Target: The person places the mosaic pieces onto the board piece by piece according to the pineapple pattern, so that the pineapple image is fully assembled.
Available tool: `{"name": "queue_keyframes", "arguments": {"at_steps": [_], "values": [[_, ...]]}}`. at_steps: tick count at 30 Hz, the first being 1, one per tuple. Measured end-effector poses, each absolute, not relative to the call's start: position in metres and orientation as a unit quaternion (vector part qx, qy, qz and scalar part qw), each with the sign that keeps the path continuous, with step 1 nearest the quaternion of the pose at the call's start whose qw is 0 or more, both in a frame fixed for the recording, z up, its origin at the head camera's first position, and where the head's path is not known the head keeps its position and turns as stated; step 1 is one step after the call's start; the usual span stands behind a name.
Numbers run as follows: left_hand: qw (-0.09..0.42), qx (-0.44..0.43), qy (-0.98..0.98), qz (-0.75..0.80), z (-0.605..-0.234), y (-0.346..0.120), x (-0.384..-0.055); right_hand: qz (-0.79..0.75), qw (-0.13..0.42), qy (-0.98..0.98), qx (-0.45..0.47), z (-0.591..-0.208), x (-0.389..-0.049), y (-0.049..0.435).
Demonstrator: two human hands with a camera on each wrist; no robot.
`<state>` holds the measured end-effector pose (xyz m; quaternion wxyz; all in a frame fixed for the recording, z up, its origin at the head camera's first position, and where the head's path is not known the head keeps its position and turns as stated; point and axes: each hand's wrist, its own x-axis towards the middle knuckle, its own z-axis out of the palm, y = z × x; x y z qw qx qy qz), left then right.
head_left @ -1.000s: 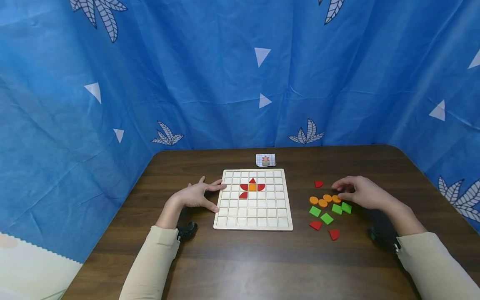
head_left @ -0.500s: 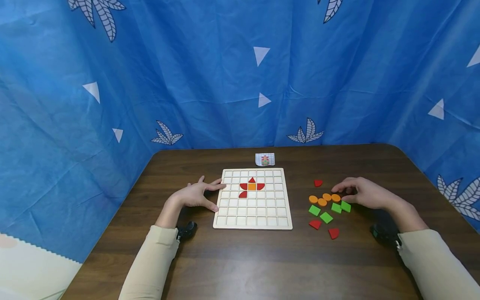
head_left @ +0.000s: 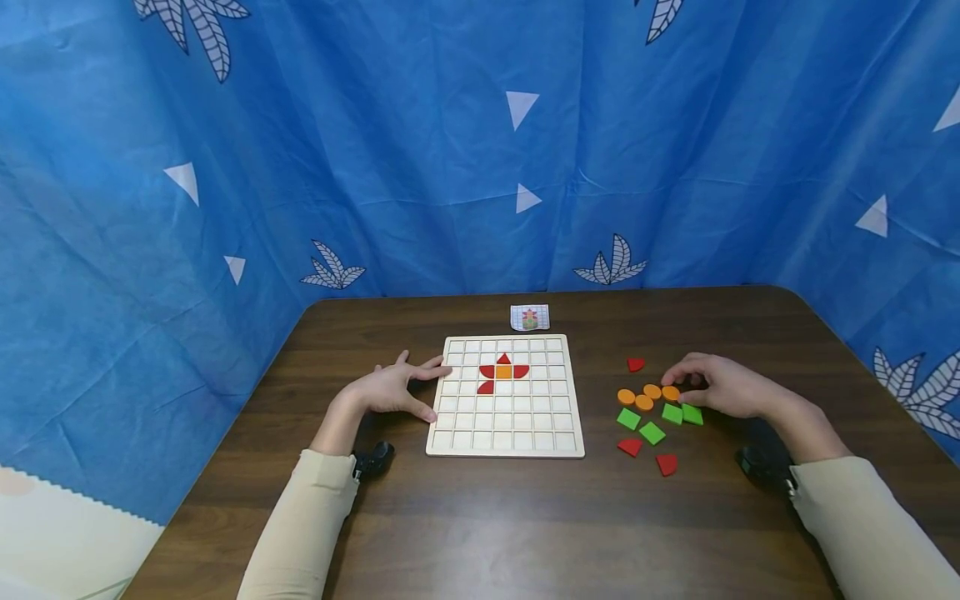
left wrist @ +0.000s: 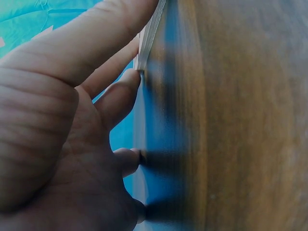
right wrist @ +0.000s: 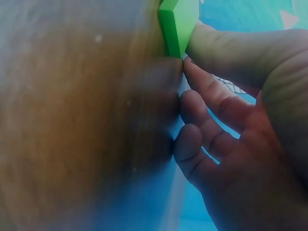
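Note:
A white gridded board (head_left: 525,425) lies on the table. On it are an orange square (head_left: 504,372), a red triangle (head_left: 504,359) above it and several rounded red pieces (head_left: 486,387). My left hand (head_left: 386,390) rests at the board's left edge, thumb and fingers spread and touching it; the left wrist view shows the board's edge by the fingers. To the right, my right hand (head_left: 723,387) has its thumb and index finger at either side of an orange disc (head_left: 671,392), pinching it at the table. A green tile (right wrist: 178,24) hides the disc in the right wrist view.
More orange discs (head_left: 626,397), green tiles (head_left: 652,433) and red pieces (head_left: 667,464) lie loose right of the board. A small printed pattern card (head_left: 529,317) lies behind the board. Blue curtains (head_left: 450,150) enclose the table's back and sides.
My right thumb and index finger have come down from above the pieces and closed about the rightmost orange disc. The left hand stays at the board's edge.

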<state>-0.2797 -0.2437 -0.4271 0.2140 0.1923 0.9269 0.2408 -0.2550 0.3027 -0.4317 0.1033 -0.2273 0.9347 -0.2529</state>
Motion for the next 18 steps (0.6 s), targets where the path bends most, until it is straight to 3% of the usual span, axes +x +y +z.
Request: {"name": "queue_keyframes", "arguments": {"at_steps": [18], "values": [[0.216, 0.192, 0.927, 0.238, -0.4265, -0.2432, -0.2798, -0.231, 0.091, 0.936, -0.251, -0.4295, -0.2485, 0.2997]]}}
